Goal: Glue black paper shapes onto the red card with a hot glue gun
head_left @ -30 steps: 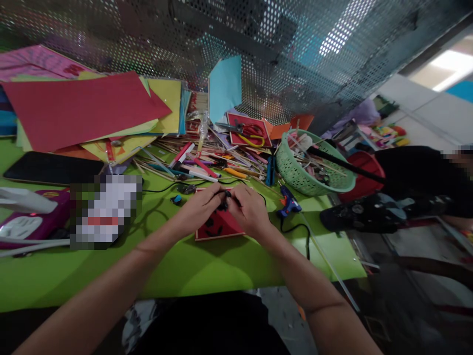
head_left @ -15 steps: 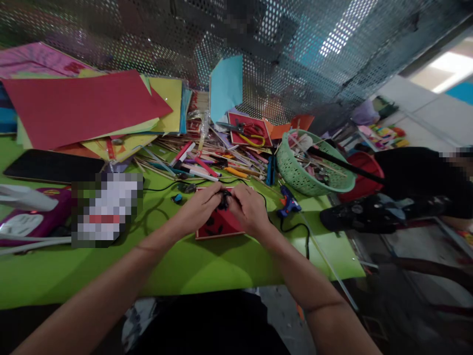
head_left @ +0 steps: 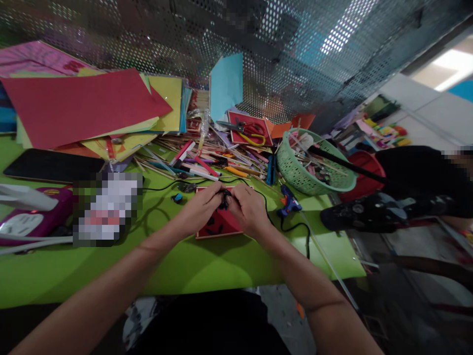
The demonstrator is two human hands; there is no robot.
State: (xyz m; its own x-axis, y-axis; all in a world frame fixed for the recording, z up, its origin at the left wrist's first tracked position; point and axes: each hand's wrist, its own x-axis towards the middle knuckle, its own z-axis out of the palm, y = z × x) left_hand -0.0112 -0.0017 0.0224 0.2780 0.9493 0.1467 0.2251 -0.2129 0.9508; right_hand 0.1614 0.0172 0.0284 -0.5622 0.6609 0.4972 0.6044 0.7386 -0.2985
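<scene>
My left hand (head_left: 202, 207) and my right hand (head_left: 249, 207) meet above a red panel with a pale frame (head_left: 229, 223) on the green table. Both are closed, with their fingertips pinching a small dark, crumpled-looking piece (head_left: 224, 198) between them. The fingers partly cover this piece, so its kind cannot be made out. Several black leaf-like shapes (head_left: 213, 230) lie on the lower left of the red panel. Just left of my left hand sits a small blue and black object (head_left: 177, 198). A blue glue gun (head_left: 288, 201) rests to the right of my right hand.
Behind my hands lie sticks and markers (head_left: 207, 172), scissors (head_left: 246, 133) and a blue cutter (head_left: 271, 170). A green basket (head_left: 314, 180) stands at right. Coloured paper (head_left: 88, 108), a dark phone (head_left: 51, 165) and a purple power strip (head_left: 55, 217) occupy the left. A black cable crosses the table.
My hands keep nearly the same place and grip on the dark piece. The view has shifted very slightly; nothing else has clearly moved.
</scene>
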